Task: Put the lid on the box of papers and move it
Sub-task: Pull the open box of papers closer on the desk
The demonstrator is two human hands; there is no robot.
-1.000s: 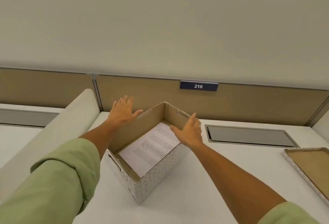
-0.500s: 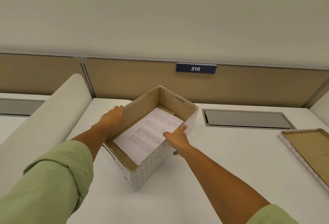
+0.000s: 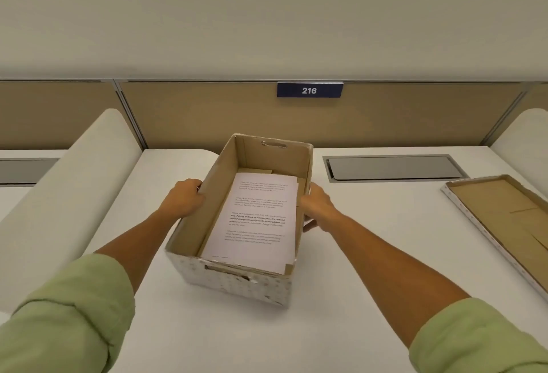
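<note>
An open cardboard box (image 3: 237, 283), white with dots outside and brown inside, stands on the white desk in the middle of the head view. A stack of printed papers (image 3: 255, 221) lies inside it. My left hand (image 3: 184, 199) grips the box's left wall from outside. On the opposite side my right hand (image 3: 318, 206) holds the right wall, fingers partly hidden behind it. The lid (image 3: 501, 224) lies upside down on the desk at the right, its brown inside facing up, apart from the box.
A grey cable hatch (image 3: 394, 167) is set in the desk (image 3: 370, 254) behind the box on the right. A tan partition with a blue "216" sign (image 3: 310, 90) runs along the back. White rounded dividers (image 3: 74, 182) flank the desk.
Both hands came down onto the box's side walls and turned it from a diagonal position to nearly square with me. The camera has tilted down.
</note>
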